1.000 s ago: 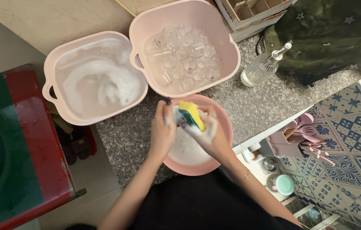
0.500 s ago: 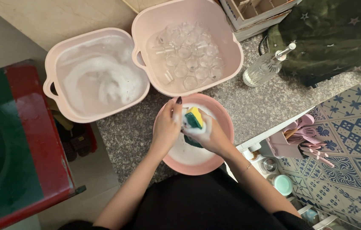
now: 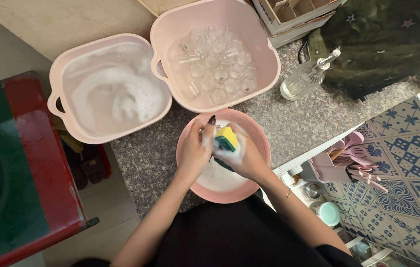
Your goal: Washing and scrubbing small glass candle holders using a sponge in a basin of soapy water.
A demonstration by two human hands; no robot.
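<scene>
Both my hands are over a round pink basin (image 3: pixel 229 195) with foamy water. My right hand (image 3: pixel 244 160) grips a yellow and green sponge (image 3: pixel 227 139) covered in suds. My left hand (image 3: pixel 194 153) is closed around a small object that foam and fingers mostly hide; I cannot tell what it is. The sponge presses against that object between the two hands.
A square pink tub (image 3: pixel 74 134) of foam stands at the back left. Beside it a second pink tub (image 3: pixel 268 54) holds several clear glasses in water. A glass pump bottle (image 3: pixel 303 82) stands on the speckled counter (image 3: pixel 314 123). Red and green furniture (image 3: pixel 26 163) is at the left, with pink utensils (image 3: pixel 351 158) below right.
The sponge has shifted a little left and down between my hands, and my left hand's fingers have curled further over the hidden object. The tubs and bottle have not moved.
</scene>
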